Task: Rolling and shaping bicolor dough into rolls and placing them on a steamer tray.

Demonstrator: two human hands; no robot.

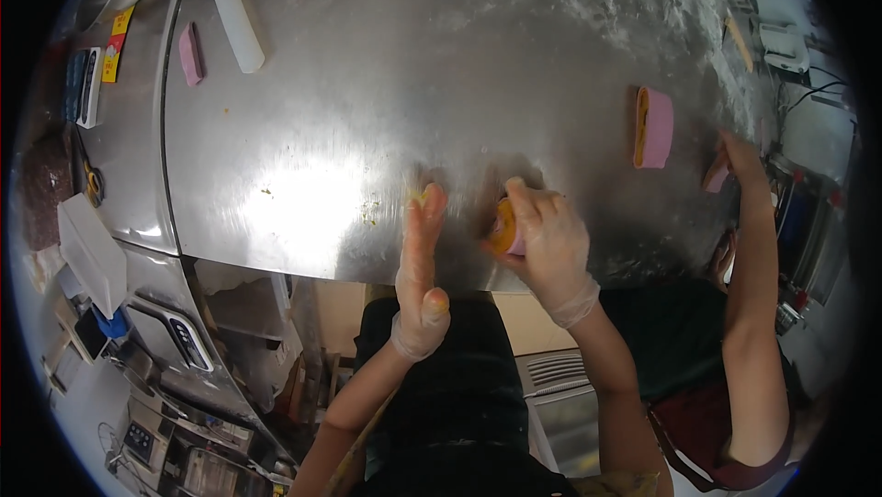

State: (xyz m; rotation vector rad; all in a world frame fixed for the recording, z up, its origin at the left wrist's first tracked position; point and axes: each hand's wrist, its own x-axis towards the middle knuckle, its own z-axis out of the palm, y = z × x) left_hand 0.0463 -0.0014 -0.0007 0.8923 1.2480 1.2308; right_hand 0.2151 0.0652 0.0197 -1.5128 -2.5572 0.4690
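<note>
We pinch the pink-and-yellow roll (503, 227) in our gloved right hand (556, 238) over the steel tabletop (441, 65), left of the pink slab (656, 128) and nearer us than it; our gloved left hand (417, 267), fingers straight and pressed together, is farther left of that slab

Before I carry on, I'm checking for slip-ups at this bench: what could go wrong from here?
The pink-and-yellow roll in the right hand is near the close edge of the metal table; a slip might drop it over.

The gloved left hand has yellowish smears, which could mark pink surfaces it touches.

Yellow-green crumbs lie on the table beside the left hand and might stick to anything set there.
</note>
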